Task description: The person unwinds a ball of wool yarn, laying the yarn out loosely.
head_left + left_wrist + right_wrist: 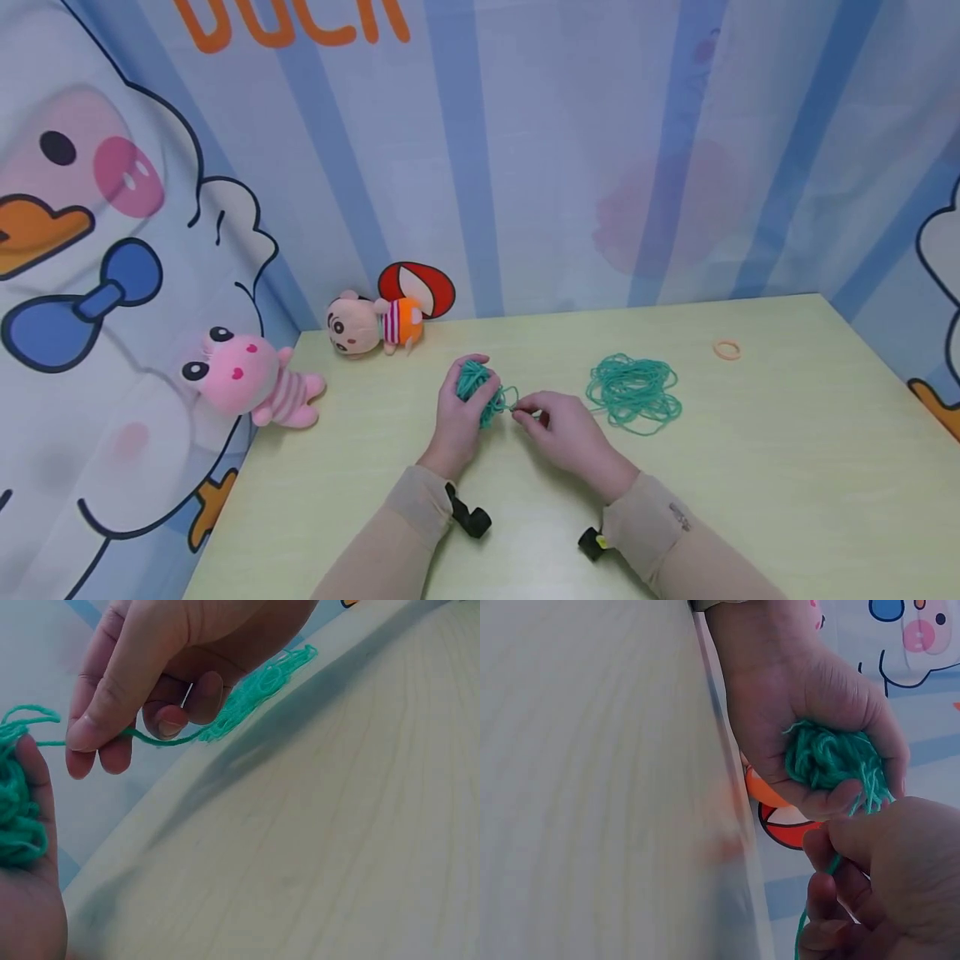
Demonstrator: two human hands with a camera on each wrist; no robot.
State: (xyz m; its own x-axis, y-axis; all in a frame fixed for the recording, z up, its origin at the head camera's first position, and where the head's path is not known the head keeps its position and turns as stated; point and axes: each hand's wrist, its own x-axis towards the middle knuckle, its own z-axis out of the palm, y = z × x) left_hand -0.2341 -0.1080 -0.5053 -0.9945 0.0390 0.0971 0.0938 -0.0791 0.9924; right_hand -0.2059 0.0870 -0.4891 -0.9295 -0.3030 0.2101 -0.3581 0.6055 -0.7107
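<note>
A ball of green yarn [472, 380] is gripped in my left hand [459, 421], fingers and thumb curled about it; the right wrist view shows the yarn ball [826, 759] against the palm. Just to its right, my right hand [564, 434] pinches a strand between thumb and fingertips. In the left wrist view that strand [166, 741] runs from the ball through the right hand [161, 667] toward a loose heap of green yarn [633, 392]. This heap lies on the table right of the right hand.
On the pale table [750, 467], an orange ring-shaped band [727, 349] lies at the far right. A plush toy in striped clothes [375, 323] lies at the back left, and a pink plush toy [251, 379] at the left edge. A printed curtain [540, 167] hangs behind.
</note>
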